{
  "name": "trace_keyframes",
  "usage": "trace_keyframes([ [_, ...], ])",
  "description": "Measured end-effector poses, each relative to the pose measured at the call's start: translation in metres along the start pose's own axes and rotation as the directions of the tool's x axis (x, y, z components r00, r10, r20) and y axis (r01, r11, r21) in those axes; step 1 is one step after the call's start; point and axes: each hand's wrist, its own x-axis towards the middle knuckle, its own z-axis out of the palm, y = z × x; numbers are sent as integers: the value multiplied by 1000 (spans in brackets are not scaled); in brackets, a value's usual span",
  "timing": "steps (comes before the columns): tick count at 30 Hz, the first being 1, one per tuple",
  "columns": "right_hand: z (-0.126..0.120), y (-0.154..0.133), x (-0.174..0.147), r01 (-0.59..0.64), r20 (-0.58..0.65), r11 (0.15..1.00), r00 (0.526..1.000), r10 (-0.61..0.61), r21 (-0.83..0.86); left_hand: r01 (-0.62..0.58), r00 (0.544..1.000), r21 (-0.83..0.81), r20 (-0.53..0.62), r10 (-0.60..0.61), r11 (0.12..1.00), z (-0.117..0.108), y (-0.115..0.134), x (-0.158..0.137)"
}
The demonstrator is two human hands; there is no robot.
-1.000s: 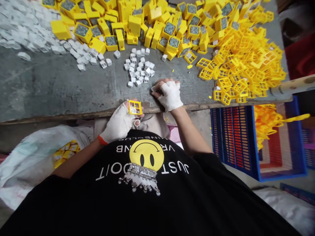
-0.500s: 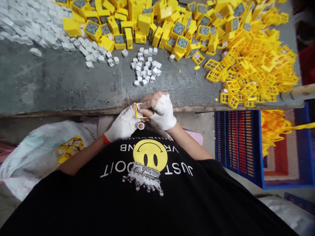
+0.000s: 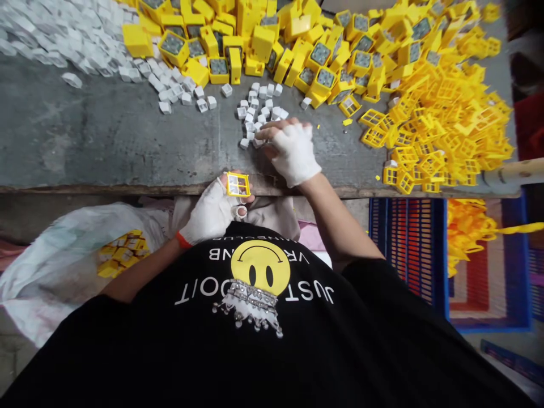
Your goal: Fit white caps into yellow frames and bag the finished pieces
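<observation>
My left hand point(image 3: 210, 209), in a white fingerless glove with an orange cuff, is closed on a small yellow plastic frame point(image 3: 238, 185) just past the table's front edge. The frame has crossbars, and white pieces show in some of its openings. Farther out over the table, my right hand point(image 3: 295, 148), gloved the same way, reaches into a cluster of small white plastic caps point(image 3: 250, 113). Its fingers are extended and parted from the thumb, touching or close above the nearest caps. The hand hides part of the cluster.
A heap of white plastic pieces point(image 3: 85, 45) lies at the far left of the table point(image 3: 127, 136). Yellow boxes with grey inside point(image 3: 321, 54) spread along the back. Yellow frames point(image 3: 442, 130) pile up on the right. Below stand a blue crate point(image 3: 429, 249) and a white sack point(image 3: 63, 243).
My right hand has left the yellow frame and moved forward to the white caps. My left hand keeps the frame, now turned with its barred face up.
</observation>
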Motion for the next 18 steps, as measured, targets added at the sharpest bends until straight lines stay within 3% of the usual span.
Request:
trace_keyframes([
  [4,12,13,24,4,94,995,996,5,-96,-55,998,14,-28,56,998,-1,0,-2],
  [6,13,9,13,-19,34,1000,999,19,-4,-103,994,27,-32,104,994,-3,0,-2],
  [8,11,0,-9,-3,-70,982,997,16,190,-132,991,55,-19,133,990,-6,0,-1],
  [11,12,-18,-44,106,-244,873,970,16,476,-153,988,108,36,150,982,-8,-2,2],
  [14,21,-31,-66,143,-337,821,939,63,553,-180,979,137,116,165,974,-9,-6,6],
  [18,26,-31,-75,108,-312,831,947,82,546,-177,973,152,176,149,972,-6,-11,7],
])
